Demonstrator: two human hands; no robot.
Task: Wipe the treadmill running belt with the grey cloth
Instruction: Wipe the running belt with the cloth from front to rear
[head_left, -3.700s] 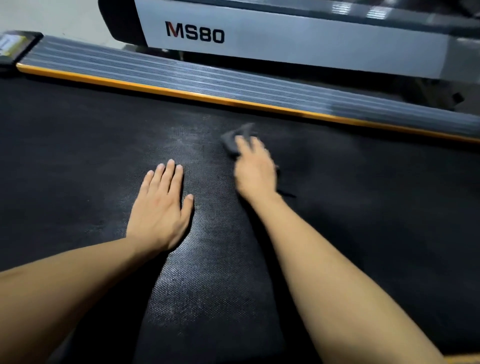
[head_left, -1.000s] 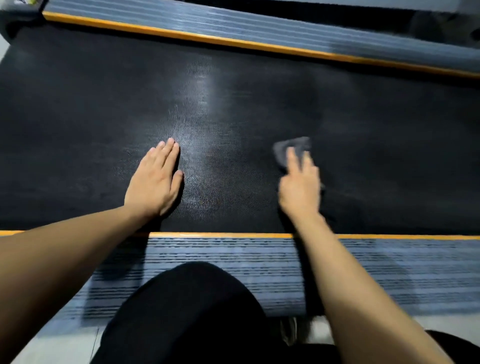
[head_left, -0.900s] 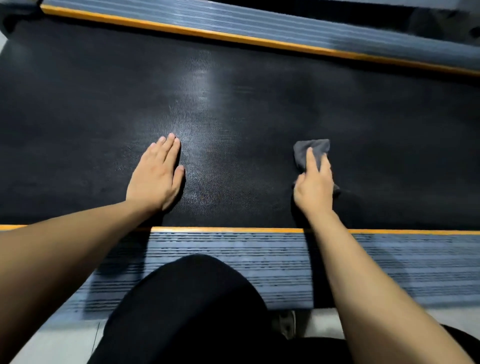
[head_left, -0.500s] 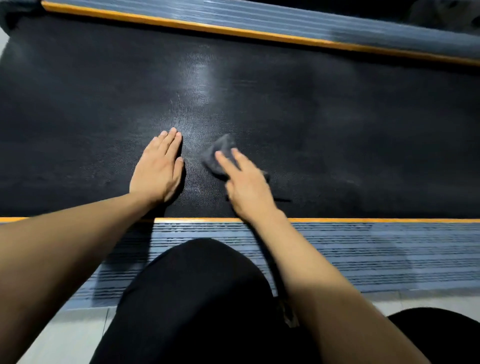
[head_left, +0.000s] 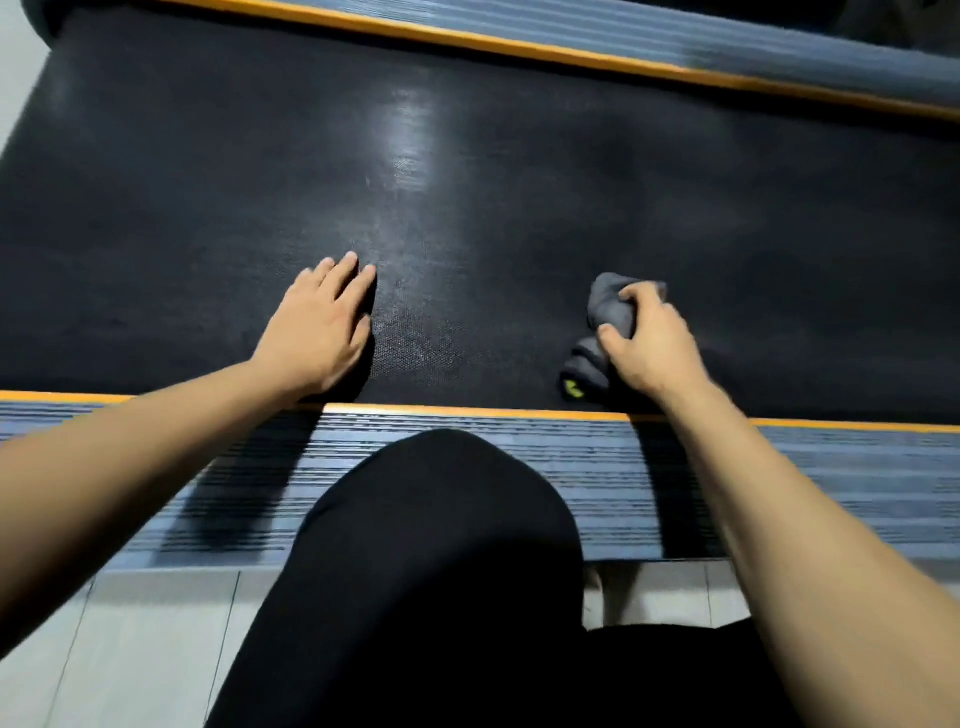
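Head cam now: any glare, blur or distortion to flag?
Head view: bright glare streak on the running belt; far side rail smeared and bowed by the wide lens; hard arm shadows on the near side rail; right hand and grey cloth reasonably sharp.

Left hand (head_left: 317, 332): flat, palm down on black textured treadmill running belt (head_left: 519, 197)
Right hand (head_left: 652, 345): fingers (head_left: 631, 294) closed round bunched grey cloth (head_left: 605, 312), near orange-edged side rail (head_left: 779, 467)

belt (head_left: 519, 182): black rubber, fine pebbled texture, dull sheen | cloth (head_left: 608, 312): soft grey fabric, matt | side rail (head_left: 779, 467): ribbed, grey, matt | floor (head_left: 130, 649): smooth tiles
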